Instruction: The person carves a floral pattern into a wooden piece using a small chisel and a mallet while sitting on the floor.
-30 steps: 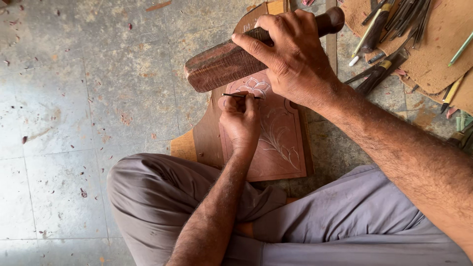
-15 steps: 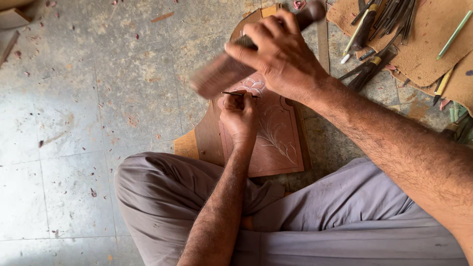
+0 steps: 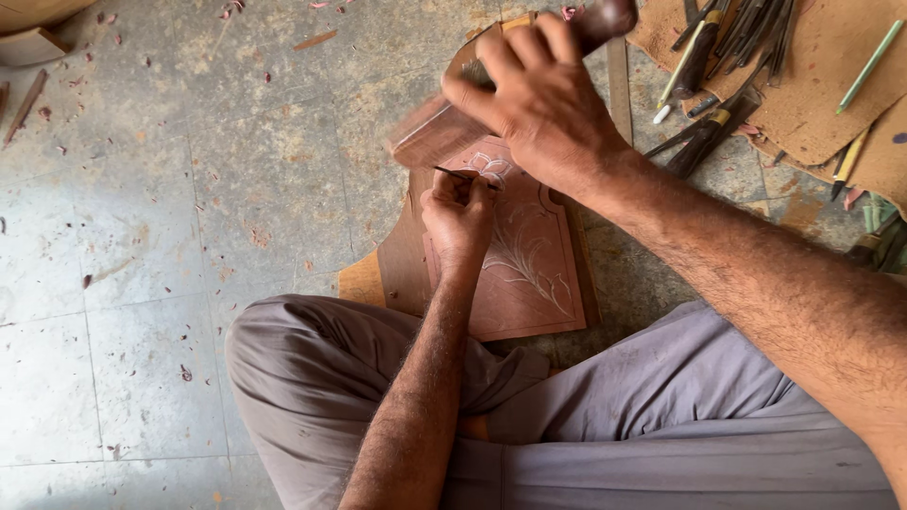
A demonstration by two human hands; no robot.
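Observation:
A reddish-brown wooden panel (image 3: 534, 283) with a carved leaf pattern lies on the floor in front of my crossed legs. My left hand (image 3: 458, 215) rests on the panel and pinches a thin metal chisel (image 3: 465, 176) that lies nearly level, its tip towards the carving. My right hand (image 3: 543, 99) hovers above it, gripping a blurred wooden mallet (image 3: 436, 132) whose block head sits just left of and above the chisel. The mallet's dark handle end (image 3: 605, 17) shows past my fingers.
Several carving tools and pencils (image 3: 723, 66) lie on a tan leather sheet (image 3: 831, 85) at the upper right. Wood chips (image 3: 312, 40) are scattered on the grey stone floor (image 3: 142, 283). A wooden piece (image 3: 33, 42) lies at the top left corner.
The mallet has swung: it was raised flat over the panel, then blurred, and its head is now lower, close to the chisel. My left hand stays on the panel.

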